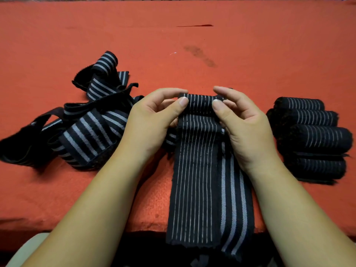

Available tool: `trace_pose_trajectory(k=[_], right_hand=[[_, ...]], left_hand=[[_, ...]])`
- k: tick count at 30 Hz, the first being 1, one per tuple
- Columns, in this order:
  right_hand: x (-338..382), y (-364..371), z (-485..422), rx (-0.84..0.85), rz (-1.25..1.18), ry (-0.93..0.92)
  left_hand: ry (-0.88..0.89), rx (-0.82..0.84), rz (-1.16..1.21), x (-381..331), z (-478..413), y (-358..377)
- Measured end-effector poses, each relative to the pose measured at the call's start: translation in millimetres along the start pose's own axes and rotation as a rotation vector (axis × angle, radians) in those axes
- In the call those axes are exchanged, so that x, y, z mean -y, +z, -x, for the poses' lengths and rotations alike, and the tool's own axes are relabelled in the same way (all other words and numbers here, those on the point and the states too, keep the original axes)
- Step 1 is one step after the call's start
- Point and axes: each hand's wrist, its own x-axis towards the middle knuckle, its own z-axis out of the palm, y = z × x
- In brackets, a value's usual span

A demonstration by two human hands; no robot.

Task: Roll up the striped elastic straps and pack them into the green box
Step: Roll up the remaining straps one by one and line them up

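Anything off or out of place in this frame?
Two marks on the red table cover: a dark smudge near the middle and a thin dark slit or streak farther back. The unrolled straps lie in a tangled heap on the left. No green box is in view.

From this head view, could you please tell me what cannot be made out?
Green box: outside the head view.
Roll's thickness: hidden by the left hand and right hand pinching the strap.
Loose pile: count lost in overlapping tangle.
Rolled straps: layers beneath the stack hidden by it.
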Motion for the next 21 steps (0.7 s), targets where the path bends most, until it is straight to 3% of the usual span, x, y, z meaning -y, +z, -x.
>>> trace_pose_trajectory(k=[16, 21], right_hand=[[0.8, 1.2, 0.4, 0.022, -0.064, 0.065], [-2.3, -1.7, -1.2, 0.006, 0.044, 0.054]], left_hand=[[-0.037, -0.032, 0.029, 2.6, -1.1, -1.9], [-0.032, -0.034, 0.01, 3.0, -1.7, -3.0]])
